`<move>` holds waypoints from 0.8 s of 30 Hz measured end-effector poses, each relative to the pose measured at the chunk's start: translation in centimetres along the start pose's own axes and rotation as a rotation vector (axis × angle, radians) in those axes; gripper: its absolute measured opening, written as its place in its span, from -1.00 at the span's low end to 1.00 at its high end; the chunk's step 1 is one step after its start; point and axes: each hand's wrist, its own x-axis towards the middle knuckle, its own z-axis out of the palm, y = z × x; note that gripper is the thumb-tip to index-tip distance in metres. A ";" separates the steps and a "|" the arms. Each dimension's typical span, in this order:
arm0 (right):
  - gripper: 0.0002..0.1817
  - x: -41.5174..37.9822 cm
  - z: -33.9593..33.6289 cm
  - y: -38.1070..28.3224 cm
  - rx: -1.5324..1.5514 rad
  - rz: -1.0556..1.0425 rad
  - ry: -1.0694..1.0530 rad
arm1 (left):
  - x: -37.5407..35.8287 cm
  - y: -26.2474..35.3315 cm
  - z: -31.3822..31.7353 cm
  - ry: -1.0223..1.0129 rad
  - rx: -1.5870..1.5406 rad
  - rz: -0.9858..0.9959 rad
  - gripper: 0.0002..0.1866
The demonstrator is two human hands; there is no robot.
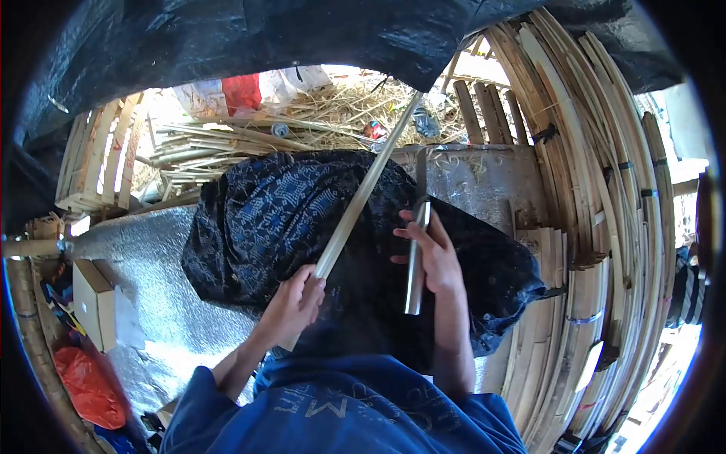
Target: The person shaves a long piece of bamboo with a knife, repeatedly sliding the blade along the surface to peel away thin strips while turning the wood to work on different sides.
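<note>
In the centre of the frame, the left hand (296, 306) grips a split bamboo strip (368, 181) near its lower end, leaving most of its length clear. Right of it, the right hand (436, 253) loosely wraps a knife (414, 280), blade upward; patterned cloth (257, 219) probably shields the lap.

The left arm (243, 365) bends at the elbow, its forearm slanting forward and inward; the left hand (293, 304) is curled in a grip, thumb side toward the middle. The right forearm (454, 344) points nearly straight ahead. The right hand (439, 259) sits farther forward, gripping more loosely, its fingertips pointing left. The hands are apart.
</note>
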 end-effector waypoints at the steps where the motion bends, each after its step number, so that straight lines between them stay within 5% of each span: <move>1: -0.54 0.0 -0.2 -0.7 -0.001 -0.028 -0.024 | 0.1 0.1 -0.2 0.002 -0.009 -0.029 -0.78; 8: -0.62 -1.8 -1.1 -5.4 -0.065 -0.030 0.085 | -4.3 -1.1 -6.6 -0.126 0.344 0.006 -0.75; 10: -0.62 -1.3 -1.4 -5.2 -0.098 -0.108 0.130 | -6.2 -3.5 -10.1 -0.161 0.518 -0.126 -0.62; 13: -0.61 0.1 -2.7 -5.1 -0.133 -0.201 0.195 | -8.9 -6.2 -15.6 -0.094 0.566 -0.304 -0.77; 18: -0.61 0.4 -4.0 -6.5 -0.005 -0.246 0.234 | -10.0 -5.8 -20.2 -0.020 1.038 -0.004 -0.75; 24: -0.61 0.7 -5.9 -6.1 0.103 -0.169 0.192 | -11.2 -6.6 -22.2 0.073 1.216 0.187 -0.72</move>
